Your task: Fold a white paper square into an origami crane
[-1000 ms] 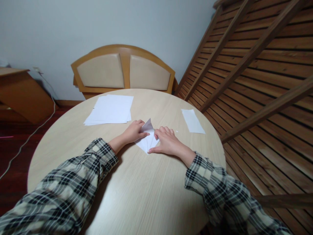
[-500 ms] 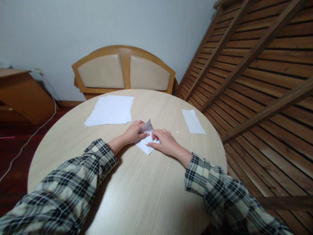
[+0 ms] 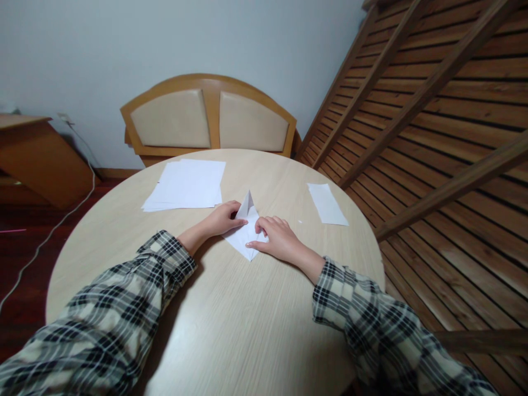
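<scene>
A folded sheet of white paper (image 3: 241, 237) lies on the round table, its near corner pointing toward me and a greyish flap standing up at its far end. My left hand (image 3: 225, 218) grips the paper's left side by the raised flap, thumb on top and the other fingers partly hidden behind it. On the right side, my right hand (image 3: 277, 236) is closed on the paper, with the thumb pressed near the near corner and the index finger curled. The creases under the right fingers are partly covered.
A stack of white sheets (image 3: 192, 184) lies at the table's (image 3: 231, 319) far left. A narrow white paper strip (image 3: 328, 204) is at the right, with a tiny white scrap (image 3: 300, 221) nearby. Beyond the table are a headboard (image 3: 214, 121) and wooden slats (image 3: 433, 132).
My left hand has shifted slightly left and away from the middle of the paper. The far flap now stands more upright and shows more. My right hand has hardly moved.
</scene>
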Demonstrator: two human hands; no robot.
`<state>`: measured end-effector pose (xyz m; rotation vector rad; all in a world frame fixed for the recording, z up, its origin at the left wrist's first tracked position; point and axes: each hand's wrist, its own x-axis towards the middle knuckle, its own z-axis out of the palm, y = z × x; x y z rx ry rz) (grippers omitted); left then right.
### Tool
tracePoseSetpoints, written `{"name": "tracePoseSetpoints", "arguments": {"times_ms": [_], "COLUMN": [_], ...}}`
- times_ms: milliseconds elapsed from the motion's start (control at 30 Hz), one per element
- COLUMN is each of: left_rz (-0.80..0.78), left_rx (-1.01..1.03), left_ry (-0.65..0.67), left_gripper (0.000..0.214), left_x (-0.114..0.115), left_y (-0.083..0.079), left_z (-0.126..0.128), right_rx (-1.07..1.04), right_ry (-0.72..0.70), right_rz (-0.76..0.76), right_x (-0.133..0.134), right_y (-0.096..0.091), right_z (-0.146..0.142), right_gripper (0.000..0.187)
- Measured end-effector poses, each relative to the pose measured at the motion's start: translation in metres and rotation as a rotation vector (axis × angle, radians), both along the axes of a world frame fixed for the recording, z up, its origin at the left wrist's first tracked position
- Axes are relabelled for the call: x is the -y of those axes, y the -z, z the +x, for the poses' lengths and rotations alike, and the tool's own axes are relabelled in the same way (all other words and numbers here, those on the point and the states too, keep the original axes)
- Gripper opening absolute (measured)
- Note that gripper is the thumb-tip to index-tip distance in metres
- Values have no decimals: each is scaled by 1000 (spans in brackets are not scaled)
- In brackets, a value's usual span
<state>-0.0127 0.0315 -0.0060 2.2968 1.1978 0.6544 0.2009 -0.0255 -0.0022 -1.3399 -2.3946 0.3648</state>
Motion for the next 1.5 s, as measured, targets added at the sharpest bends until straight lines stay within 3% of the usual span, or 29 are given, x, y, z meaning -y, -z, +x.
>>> {"name": "tracePoseSetpoints", "arguments": {"times_ms": [400, 600, 767, 867, 1100, 1333, 1500], "left_rz": [-63, 9, 23, 25, 47, 41, 75], "left_rx": [94, 58, 46, 36, 17, 18, -35], "left_ry": [66, 58, 61, 59, 63, 65, -12], "left_gripper": [25, 14, 18, 17, 19, 20, 25], "left_x": [0, 0, 0, 0, -3, -1, 1], "left_y": [0, 0, 1, 1, 3, 3, 3], "left_z": [0, 2, 2, 2, 1, 2, 6], "right_rx": [-15, -42, -103, -67, 14, 191, 313], "right_ry": [-12, -15, 103, 103, 87, 9, -17], "right_rz": [13, -3, 11, 45, 68, 106, 162], "right_x": [-1, -4, -12, -15, -14, -7, -2], "right_y": [4, 3, -1, -2, -2, -14, -19], "right_z": [1, 3, 14, 18, 18, 22, 19], "right_gripper": [39, 38, 22, 13, 21, 28, 33]}}
